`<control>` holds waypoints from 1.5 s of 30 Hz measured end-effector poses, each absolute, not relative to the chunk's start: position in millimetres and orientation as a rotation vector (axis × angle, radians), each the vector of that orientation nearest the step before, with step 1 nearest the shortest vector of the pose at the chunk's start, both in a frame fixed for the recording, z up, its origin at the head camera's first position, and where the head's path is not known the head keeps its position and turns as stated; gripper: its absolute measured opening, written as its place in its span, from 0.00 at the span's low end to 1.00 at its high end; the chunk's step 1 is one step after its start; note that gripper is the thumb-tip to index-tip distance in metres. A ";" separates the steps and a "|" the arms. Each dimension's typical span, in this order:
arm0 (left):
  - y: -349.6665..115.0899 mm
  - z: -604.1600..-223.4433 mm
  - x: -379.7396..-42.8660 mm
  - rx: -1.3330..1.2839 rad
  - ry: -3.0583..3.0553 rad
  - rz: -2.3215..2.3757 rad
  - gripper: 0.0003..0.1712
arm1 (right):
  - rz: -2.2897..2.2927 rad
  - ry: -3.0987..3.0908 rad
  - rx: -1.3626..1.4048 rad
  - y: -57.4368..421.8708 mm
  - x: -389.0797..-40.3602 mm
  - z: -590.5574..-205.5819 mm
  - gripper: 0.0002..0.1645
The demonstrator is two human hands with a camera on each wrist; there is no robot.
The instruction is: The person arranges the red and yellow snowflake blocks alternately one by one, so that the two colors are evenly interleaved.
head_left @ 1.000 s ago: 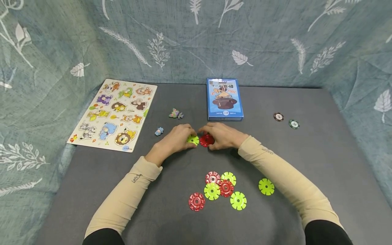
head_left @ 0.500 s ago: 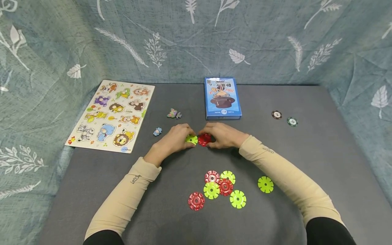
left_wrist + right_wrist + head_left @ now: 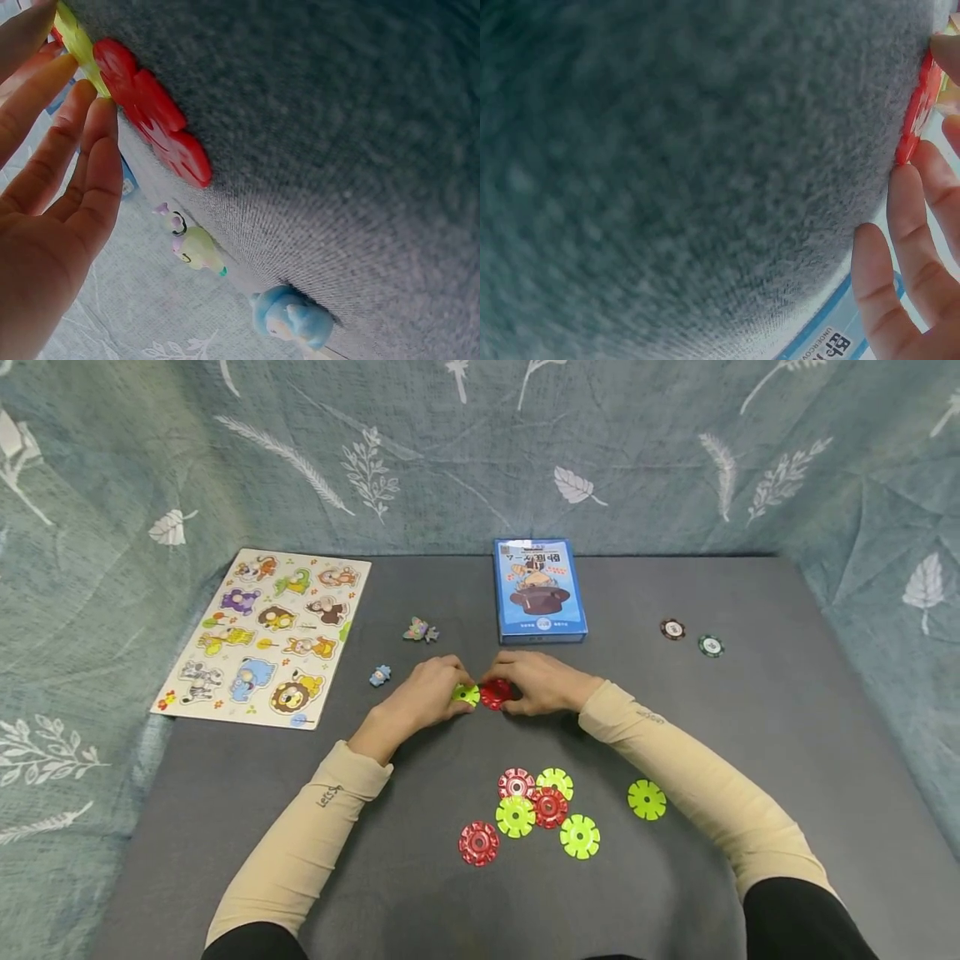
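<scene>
Near the table's middle, my left hand pinches a yellow-green slotted plastic disc by its edge. My right hand grips a red slotted disc between thumb and fingers. The two discs stand edge to edge between the hands, flat and low over the tabletop. Under my left palm, another red disc adjoins the yellow-green one in the left wrist view; the hand hides it from the head view. In the right wrist view, my fingertips meet the rim of the held red disc.
Several loose red discs and yellow-green discs lie nearer the body. Behind the hands are a blue game box, a butterfly figure and a small blue figure. An animal puzzle board lies left, poker chips right.
The red disc in my right hand has come slightly closer to the yellow-green one. Both hands keep their hold. The head view has shifted a little.
</scene>
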State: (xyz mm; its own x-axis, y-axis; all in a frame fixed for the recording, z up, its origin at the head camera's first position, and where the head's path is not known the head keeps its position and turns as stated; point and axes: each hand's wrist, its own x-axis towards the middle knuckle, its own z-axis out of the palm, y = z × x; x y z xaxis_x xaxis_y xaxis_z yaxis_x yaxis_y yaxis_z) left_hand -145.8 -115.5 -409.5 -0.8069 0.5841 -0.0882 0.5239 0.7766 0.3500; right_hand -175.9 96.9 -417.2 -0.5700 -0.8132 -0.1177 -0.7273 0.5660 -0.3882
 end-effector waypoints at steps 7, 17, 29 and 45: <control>-114.1 -405.0 -150.0 0.906 2.801 0.425 0.18 | -0.443 2.479 -1.271 95.5 -182.1 -410.6 0.25; -107.6 -400.5 -154.2 0.924 2.791 0.423 0.17 | -0.482 2.466 -1.249 104.0 -187.4 -402.1 0.25; -107.1 -399.6 -153.0 0.872 2.777 0.447 0.18 | -0.440 2.480 -1.194 133.2 -173.5 -390.5 0.26; -110.4 -405.6 -147.3 0.871 2.770 0.459 0.17 | -0.320 2.529 -1.196 199.6 -120.1 -383.2 0.27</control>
State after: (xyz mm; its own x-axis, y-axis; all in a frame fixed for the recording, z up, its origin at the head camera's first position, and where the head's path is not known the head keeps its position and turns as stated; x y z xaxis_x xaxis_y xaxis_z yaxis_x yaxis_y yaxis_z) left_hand -147.3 -110.4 -405.6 -0.8060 0.5838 -0.0977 0.5210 0.7780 0.3510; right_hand -120.1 199.6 -383.2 -0.5962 -0.7792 -0.1936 -0.7065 0.6237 -0.3345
